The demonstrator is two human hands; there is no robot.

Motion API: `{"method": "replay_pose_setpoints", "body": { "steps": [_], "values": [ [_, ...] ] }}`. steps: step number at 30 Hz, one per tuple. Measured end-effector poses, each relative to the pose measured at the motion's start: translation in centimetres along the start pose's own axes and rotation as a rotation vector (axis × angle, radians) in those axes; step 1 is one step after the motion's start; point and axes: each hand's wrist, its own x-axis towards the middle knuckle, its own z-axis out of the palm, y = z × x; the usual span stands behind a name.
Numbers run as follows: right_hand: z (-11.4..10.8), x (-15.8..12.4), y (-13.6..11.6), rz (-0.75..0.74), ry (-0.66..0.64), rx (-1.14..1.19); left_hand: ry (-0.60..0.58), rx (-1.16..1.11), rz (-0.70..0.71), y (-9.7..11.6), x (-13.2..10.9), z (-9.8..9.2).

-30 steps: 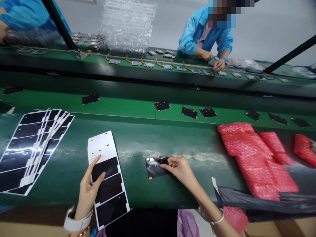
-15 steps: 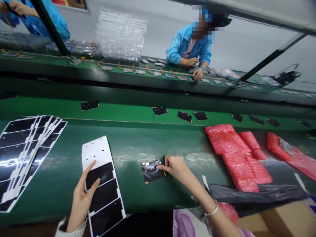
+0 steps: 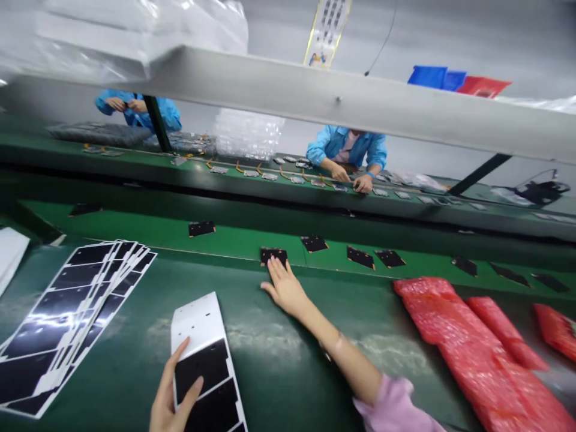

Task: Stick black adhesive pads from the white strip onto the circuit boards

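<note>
My left hand (image 3: 176, 393) grips the left edge of a sheet of black stickers (image 3: 208, 370), thumb on top; the sheet's upper end is bare white backing with small holes. Farther forward, my right hand (image 3: 287, 291) lies flat with fingers spread, its fingertips touching a black board (image 3: 273, 255) on the bright green strip (image 3: 243, 243). Other black boards with orange corners, such as one board (image 3: 314, 243) to the right and another (image 3: 201, 228) to the left, lie along the same strip.
Fanned sticker sheets (image 3: 67, 318) cover the left of the green table (image 3: 279, 372). Red bubble-wrap packs (image 3: 477, 354) lie at the right. Behind, a person in blue (image 3: 346, 150) handles parts at a raised bench; another person (image 3: 139, 111) works farther left. A grey beam (image 3: 337, 99) crosses above.
My right hand has moved forward from the table to the strip, and the black board it touched now lies there. Its fingers have spread. The view has tilted up; my left hand still holds the sheet.
</note>
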Motion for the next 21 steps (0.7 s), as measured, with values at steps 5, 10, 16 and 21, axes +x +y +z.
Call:
{"method": "replay_pose_setpoints", "body": {
  "steps": [5,10,16,21],
  "values": [
    [-3.3,4.9,-3.6,-0.020,0.095,0.121,0.027,-0.098,0.163,-1.7,-0.5,0.5],
    [2.2,-5.2,-5.5,-0.047,-0.336,1.202,-0.202,-0.156,0.338,0.2,-0.1,1.8],
    [3.7,-4.9,-11.0,0.079,-0.141,1.382,-0.268,0.180,0.329,4.6,2.6,-2.3],
    [2.2,-2.2,-15.7,0.163,0.090,1.181,-0.127,0.406,0.402,2.5,4.3,-5.9]
  ]
}}
